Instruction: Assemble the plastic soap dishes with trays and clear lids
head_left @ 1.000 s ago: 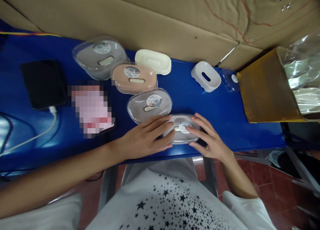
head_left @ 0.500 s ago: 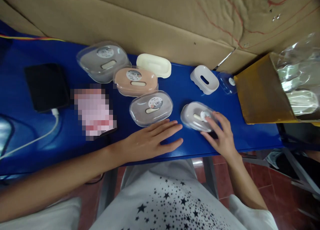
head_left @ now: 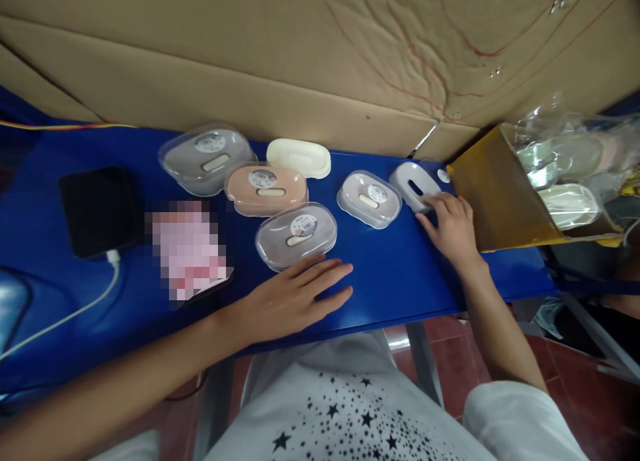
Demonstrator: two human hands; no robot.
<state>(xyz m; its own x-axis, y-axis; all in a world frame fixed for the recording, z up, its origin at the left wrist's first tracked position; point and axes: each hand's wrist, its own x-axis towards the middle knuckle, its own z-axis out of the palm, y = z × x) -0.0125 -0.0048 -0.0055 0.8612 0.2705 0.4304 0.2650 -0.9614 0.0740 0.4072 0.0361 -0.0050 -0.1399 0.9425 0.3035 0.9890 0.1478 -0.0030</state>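
My left hand [head_left: 295,295] lies flat near the front of the blue table, fingers stretched, fingertips close to a lidded grey soap dish [head_left: 277,237]. My right hand [head_left: 453,226] has its thumb and curled fingers at the near right end of an unlidded grey soap dish base [head_left: 420,182] with a long dark slot. Left of that base rests another grey soap dish [head_left: 369,199], with a clear lid and a round label. Behind the right fingers, a clear lid [head_left: 444,175] with a label is partly hidden.
A peach lidded dish [head_left: 266,189], a further grey lidded dish [head_left: 207,159] and a cream tray [head_left: 299,157] stand farther back. At left lie a black device [head_left: 99,211] and a blurred-out phone [head_left: 213,289]. An open cardboard box [head_left: 493,201] holds bagged pieces at right.
My right hand has left the lidded dish and moved to the unlidded base at the right. That lidded dish now sits farther back. My left hand stays flat; the view has tilted.
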